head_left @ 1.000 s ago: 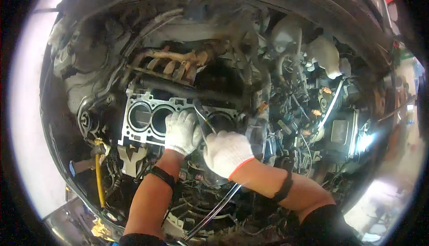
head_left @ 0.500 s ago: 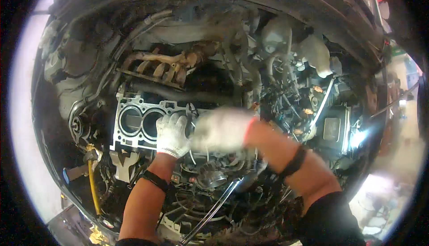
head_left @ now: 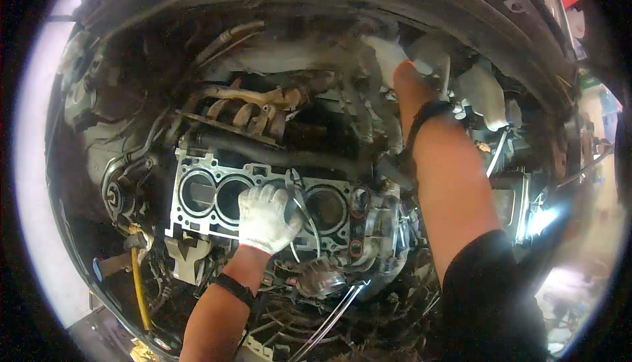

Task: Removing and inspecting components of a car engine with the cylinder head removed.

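My left hand (head_left: 266,217), in a white knit glove, rests over the middle of a bare engine block (head_left: 253,170), with its fingers curled down at the third cylinder. Whatever those fingers grip is hidden. Beside the thumb lies a pliers-like tool (head_left: 294,181) with thin curved handles pointing toward me. To its right the last cylinder bore (head_left: 325,208) is exposed; two open bores show on the left. My right arm stretches to the far side of the engine bay, where my right hand (head_left: 387,54), also in a white glove, is blurred and its fingers cannot be made out.
Behind the block sits a rusty manifold (head_left: 253,116). A round metal throttle-like part (head_left: 321,278) and a long shiny bar (head_left: 336,316) are in front. A yellow hose (head_left: 139,289) hangs at left. Hoses and wiring crowd the right, near a bright lamp (head_left: 542,219).
My right hand has swung from above the block to the far right of the bay, uncovering the last cylinder. My left hand stays on the block; the view has shifted slightly.
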Tool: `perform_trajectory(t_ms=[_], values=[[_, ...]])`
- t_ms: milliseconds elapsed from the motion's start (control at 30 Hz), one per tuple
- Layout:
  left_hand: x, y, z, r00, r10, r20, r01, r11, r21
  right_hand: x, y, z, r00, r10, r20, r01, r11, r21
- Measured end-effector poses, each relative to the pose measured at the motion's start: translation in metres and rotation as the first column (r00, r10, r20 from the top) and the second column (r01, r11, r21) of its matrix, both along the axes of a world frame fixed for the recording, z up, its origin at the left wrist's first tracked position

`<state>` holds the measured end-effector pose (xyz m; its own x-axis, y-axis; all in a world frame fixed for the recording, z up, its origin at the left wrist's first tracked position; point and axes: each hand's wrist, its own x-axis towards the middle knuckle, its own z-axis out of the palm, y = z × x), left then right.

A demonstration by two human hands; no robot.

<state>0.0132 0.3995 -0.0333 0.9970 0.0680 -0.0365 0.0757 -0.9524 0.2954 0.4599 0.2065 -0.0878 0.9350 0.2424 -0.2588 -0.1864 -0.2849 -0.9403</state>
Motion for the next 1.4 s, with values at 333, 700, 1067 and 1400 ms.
perform_trajectory(t_ms=[333,700,1067,1400], values=[[-0.006,0.009,0.002,0.999,-0.016,0.040,0.016,1.000,0.008,-0.047,0.063,0.072,0.672,0.738,0.057,-0.010,0.087,-0.996],[-0.006,0.008,-0.001,0.994,0.026,0.102,-0.018,0.996,-0.082,-0.068,0.077,0.083,0.973,0.153,0.175,0.075,0.506,-0.859],[-0.001,0.000,0.002,1.000,0.009,0.016,-0.008,0.999,-0.038,-0.040,0.048,0.043,0.969,0.034,0.246,0.154,0.697,-0.700],[0.004,-0.004,0.009,0.998,-0.011,0.055,0.014,0.999,-0.038,-0.087,0.017,0.083,0.938,0.176,0.300,-0.030,0.901,-0.432]])
